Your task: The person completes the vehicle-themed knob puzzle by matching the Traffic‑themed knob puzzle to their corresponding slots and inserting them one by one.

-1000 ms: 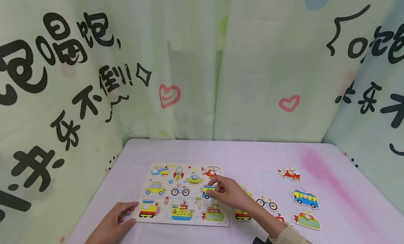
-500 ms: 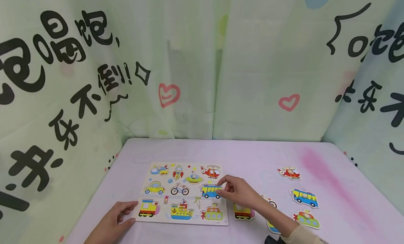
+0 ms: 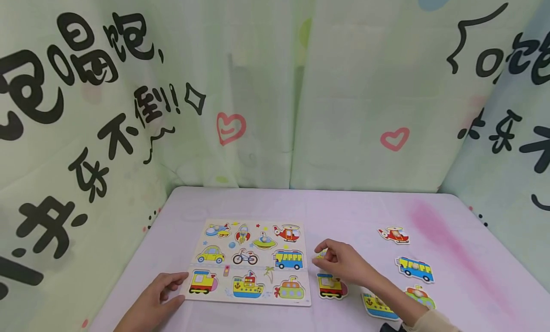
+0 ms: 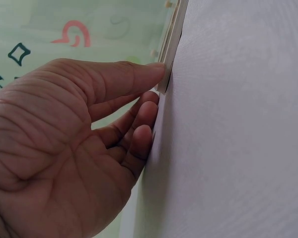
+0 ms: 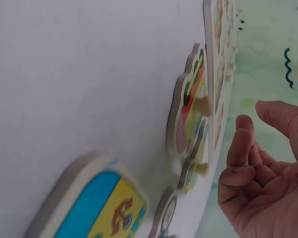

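A pale puzzle board (image 3: 264,258) with several vehicle pictures lies on the table. My left hand (image 3: 154,298) touches its left edge; in the left wrist view, the thumb (image 4: 149,75) rests against the board's side, the other fingers loosely bent. Right of the board, my right hand (image 3: 345,262) hovers over a mostly hidden yellow car piece (image 3: 322,254). Its thumb and fingers (image 5: 244,136) are apart with nothing between them. Just below it lie a train piece (image 3: 331,286) and a boat piece (image 3: 378,307), partly covered by the forearm. A bicycle piece (image 5: 165,210) shows in the right wrist view.
Farther right lie a helicopter piece (image 3: 394,235), a bus piece (image 3: 414,270) and a partly covered submarine piece (image 3: 421,297). Small knobs (image 5: 202,105) stick up from the pieces. A printed curtain (image 3: 343,107) stands behind the lilac table (image 3: 258,203).
My right hand has moved right, from the bus picture on the board to above the car piece, uncovering that picture. The left hand has stayed at the board's edge.
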Action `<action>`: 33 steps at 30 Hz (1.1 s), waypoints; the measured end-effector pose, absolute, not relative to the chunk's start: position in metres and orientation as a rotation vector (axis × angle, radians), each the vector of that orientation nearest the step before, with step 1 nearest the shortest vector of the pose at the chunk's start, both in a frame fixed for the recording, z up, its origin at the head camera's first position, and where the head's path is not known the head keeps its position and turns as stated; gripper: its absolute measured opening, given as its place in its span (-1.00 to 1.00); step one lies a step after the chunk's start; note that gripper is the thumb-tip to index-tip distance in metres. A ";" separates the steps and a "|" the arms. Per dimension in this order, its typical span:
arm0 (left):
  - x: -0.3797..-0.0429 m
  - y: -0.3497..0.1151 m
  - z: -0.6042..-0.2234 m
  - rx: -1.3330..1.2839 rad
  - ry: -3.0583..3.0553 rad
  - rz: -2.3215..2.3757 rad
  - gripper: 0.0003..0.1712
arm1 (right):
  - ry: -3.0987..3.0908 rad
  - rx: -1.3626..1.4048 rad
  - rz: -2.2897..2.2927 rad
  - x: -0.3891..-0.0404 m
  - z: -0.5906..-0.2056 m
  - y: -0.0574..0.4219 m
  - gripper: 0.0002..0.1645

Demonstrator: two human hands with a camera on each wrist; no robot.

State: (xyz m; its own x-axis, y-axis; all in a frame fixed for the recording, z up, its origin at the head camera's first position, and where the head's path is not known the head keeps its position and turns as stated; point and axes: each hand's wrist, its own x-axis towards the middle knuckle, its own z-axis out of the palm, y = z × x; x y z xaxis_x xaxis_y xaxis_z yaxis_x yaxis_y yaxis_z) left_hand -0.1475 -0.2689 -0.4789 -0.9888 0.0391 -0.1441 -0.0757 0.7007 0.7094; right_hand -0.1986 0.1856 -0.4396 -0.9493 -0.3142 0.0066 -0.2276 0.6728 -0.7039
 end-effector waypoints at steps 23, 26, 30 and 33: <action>-0.149 -0.270 -0.480 -0.007 2.777 1.145 -0.41 | 2.917 -0.084 -1.030 -0.210 -0.444 0.263 -0.53; -0.149 -0.270 -0.481 -0.014 2.771 1.150 -0.41 | 2.946 -0.081 -1.009 -0.210 -0.445 0.273 -0.53; -0.149 -0.271 -0.481 -0.011 2.770 1.151 -0.41 | 2.963 -0.080 -1.003 -0.211 -0.446 0.287 -0.53; -0.149 -0.271 -0.481 -0.006 2.767 1.158 -0.41 | 2.970 -0.068 -0.989 -0.212 -0.447 0.296 -0.53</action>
State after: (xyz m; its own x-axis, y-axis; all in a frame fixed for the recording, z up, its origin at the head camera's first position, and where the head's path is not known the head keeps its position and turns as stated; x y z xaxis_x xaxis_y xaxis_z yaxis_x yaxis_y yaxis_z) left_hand -0.1487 -0.2714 -0.4815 -0.9899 0.0507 -0.1322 -0.0586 0.7035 0.7083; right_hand -0.2119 0.2964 -0.4465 -0.9990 -0.0441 0.0041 -0.0378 0.7995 -0.5995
